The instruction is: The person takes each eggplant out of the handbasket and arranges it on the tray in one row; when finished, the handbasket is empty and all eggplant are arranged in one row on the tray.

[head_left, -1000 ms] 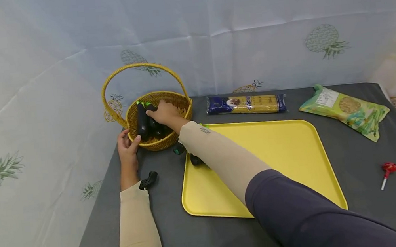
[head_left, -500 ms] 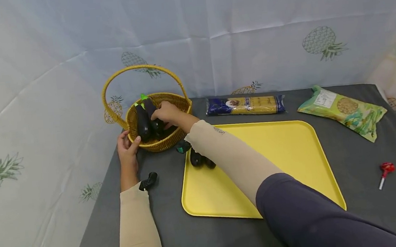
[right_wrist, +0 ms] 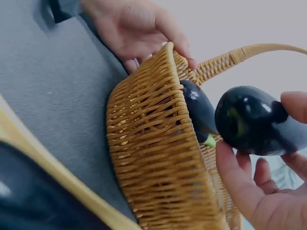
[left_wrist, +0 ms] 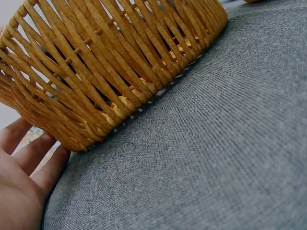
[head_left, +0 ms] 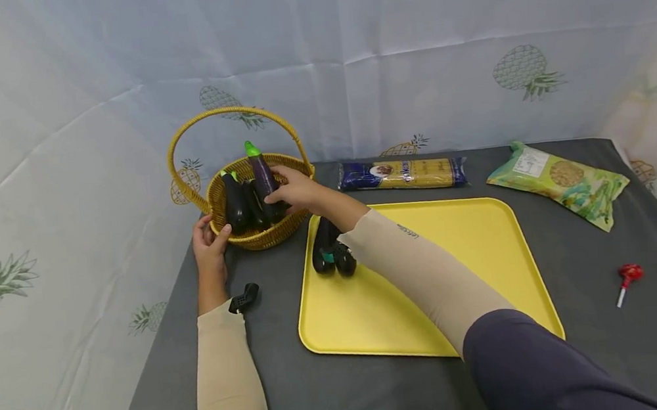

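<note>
My right hand [head_left: 301,190] grips a dark purple eggplant [head_left: 264,178] with a bright green cap, tilted over the wicker basket [head_left: 263,239]. Seen from the right wrist, the thumb and fingers are around the eggplant [right_wrist: 259,122], and its rounded end faces the basket. At the basket's left side, my left hand [head_left: 209,251] holds the rim with its thumb, while the other fingers lie against the outer wall. Inside the basket lie more eggplants [head_left: 236,204], partly hidden by the wall. Two eggplants [head_left: 322,252] rest on the yellow tray [head_left: 420,288], partly covered by the right wrist camera.
Behind the tray is a blue and yellow pasta packet [head_left: 403,175]. A green snack bag [head_left: 561,182] lies at the back right, with a red lollipop [head_left: 629,274] nearer the right edge. The basket's tall handle [head_left: 230,109] arches above it.
My right hand has gripped an eggplant in the basket and drawn it up and to the right. The left hand stays at the rim. More of the tray's eggplants shows.
</note>
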Demonstrator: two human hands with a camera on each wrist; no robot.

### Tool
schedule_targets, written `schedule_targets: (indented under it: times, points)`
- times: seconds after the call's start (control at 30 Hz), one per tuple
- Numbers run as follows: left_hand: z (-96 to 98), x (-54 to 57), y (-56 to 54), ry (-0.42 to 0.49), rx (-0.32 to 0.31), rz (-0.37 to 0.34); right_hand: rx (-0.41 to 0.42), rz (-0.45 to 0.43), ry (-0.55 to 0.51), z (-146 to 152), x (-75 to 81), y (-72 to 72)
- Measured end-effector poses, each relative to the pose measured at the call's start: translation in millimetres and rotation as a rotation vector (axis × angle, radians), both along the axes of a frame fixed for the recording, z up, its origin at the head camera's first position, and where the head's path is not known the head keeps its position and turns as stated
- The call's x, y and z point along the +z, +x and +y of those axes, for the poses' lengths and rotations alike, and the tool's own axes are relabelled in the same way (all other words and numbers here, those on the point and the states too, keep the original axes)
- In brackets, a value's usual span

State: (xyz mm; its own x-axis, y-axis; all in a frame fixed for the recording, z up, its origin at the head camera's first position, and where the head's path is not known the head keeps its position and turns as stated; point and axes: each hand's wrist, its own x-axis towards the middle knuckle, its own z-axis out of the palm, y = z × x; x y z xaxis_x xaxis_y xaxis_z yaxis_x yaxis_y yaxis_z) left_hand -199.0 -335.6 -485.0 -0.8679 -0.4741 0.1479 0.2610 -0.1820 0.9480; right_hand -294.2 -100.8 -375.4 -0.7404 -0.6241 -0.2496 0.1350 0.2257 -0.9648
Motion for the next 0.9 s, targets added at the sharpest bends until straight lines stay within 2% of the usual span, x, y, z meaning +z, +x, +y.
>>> schedule_targets:
  times: [0.17,0.37,0.5,0.9]
  points:
    - [-1.4,-2.6,0.3,0.007,0.008,-0.004,-0.023,0.039,0.015,27,-5.5,9.2]
    - [-1.9,-1.3,1.7,0.003,0.008,-0.007,-0.061,0.031,-0.037,56,-11.3,21.0]
    - [-0.9,0.2,2.2,-0.005,0.008,-0.007,-0.072,0.043,-0.035,75,-16.5,27.4]
    - [0.5,1.6,0.6,0.010,0.009,-0.021,-0.179,0.014,-0.010,129,-42.8,43.3]
